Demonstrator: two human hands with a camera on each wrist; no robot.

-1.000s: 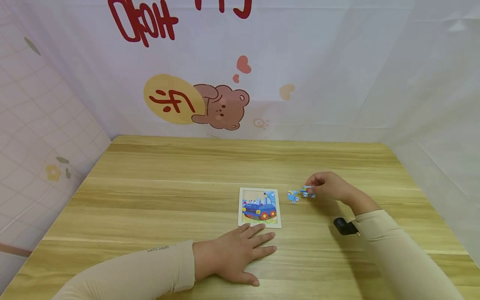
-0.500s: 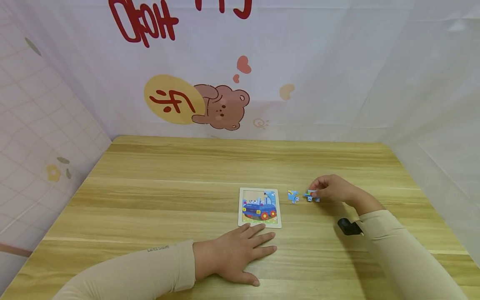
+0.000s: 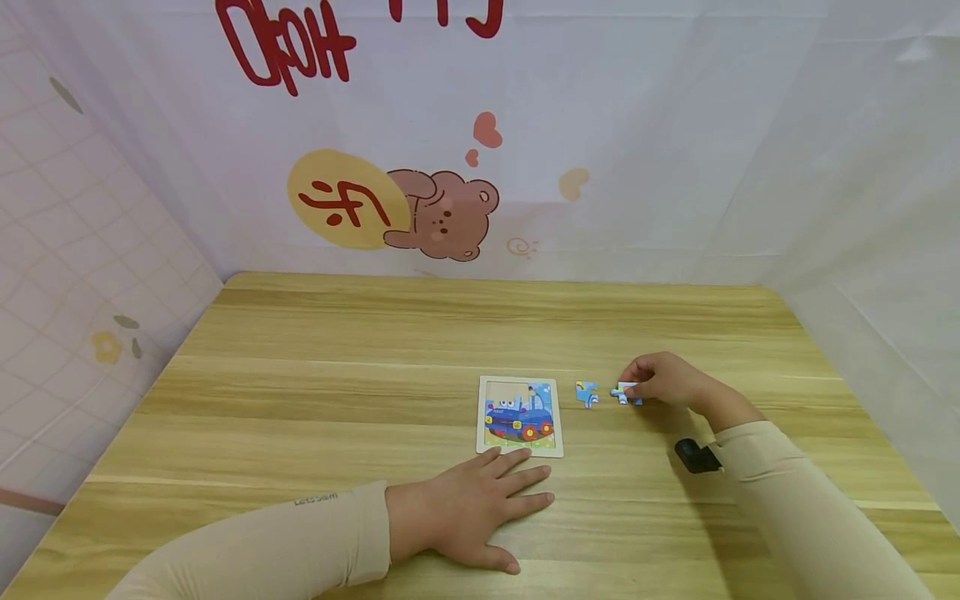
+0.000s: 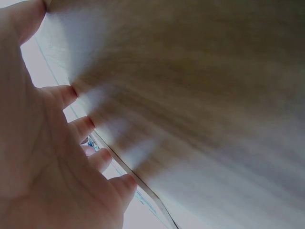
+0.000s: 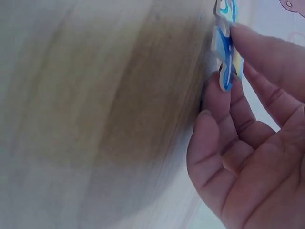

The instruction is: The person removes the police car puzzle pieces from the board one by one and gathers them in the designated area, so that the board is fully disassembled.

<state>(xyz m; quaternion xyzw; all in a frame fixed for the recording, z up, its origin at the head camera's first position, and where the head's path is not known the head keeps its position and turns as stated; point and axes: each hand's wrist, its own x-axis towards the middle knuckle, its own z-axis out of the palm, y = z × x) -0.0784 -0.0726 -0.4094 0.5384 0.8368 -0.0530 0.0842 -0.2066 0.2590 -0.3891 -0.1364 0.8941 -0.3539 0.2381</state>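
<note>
"Down at the near side, what do you note?"

"Left hand: fingers straight and spread, gripping nothing. Fingertips meet the near rim of the puzzle tray. Light pressure should be enough to stop it sliding."

"State of the tray?"

"Truck picture mostly laid in. Bare patch on the far side, left to middle. Loose piece lies just right of the tray."

"And the other hand?"

"Right hand, right of the loose piece. I have a puzzle piece pinched between thumb and fingers, gap no wider than the piece. Can't tell if it's clear of the wood. Best, I'd judge, to grip by the edges, leave the tabs uncovered, and turn it until its picture reads upright."

"Farther off?"

"Table running back to a wall cloth with a printed bear."
</note>
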